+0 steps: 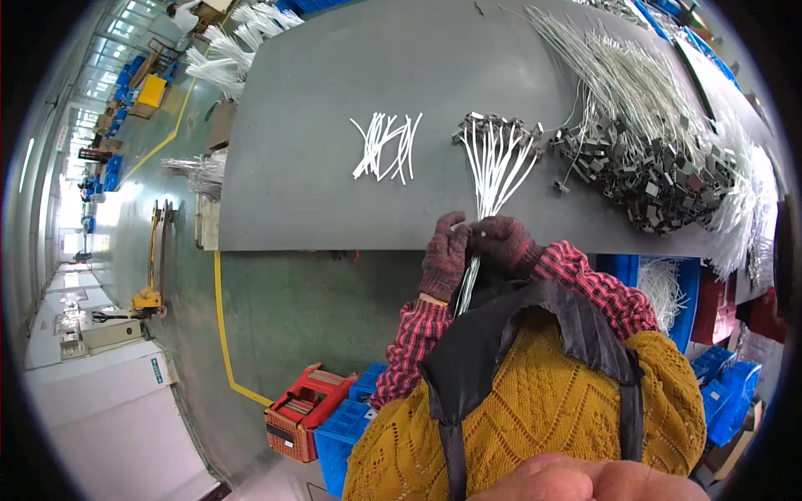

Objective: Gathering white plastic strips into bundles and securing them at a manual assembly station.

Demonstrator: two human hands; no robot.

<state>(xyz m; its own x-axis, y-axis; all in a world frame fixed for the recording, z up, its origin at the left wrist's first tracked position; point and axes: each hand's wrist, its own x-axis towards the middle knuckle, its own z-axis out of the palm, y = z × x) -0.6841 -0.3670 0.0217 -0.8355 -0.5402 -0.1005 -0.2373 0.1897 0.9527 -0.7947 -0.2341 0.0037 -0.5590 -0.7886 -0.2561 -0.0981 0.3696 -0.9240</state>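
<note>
At the table's near edge, my gloved left hand (445,255) and gloved right hand (504,242) are closed together round a bundle of wires (493,171). White sleeves cover the wires beyond my hands and fan out toward small metal clips (501,125) at their far ends, which lie on the table. The wires' bare pale tails (469,280) hang below my hands, over my black apron. Just what my fingertips pinch is hidden by the gloves. Left of the fan lies a loose group of short white sleeves (386,149).
The grey tabletop (292,179) bears a large heap of wires (622,79) with dark metal clips (656,179) at the right. Blue bins (689,292) stand beside me on the right. A red crate (305,405) and blue crates (344,430) are at the lower left, a yellow pallet jack (149,299) beyond.
</note>
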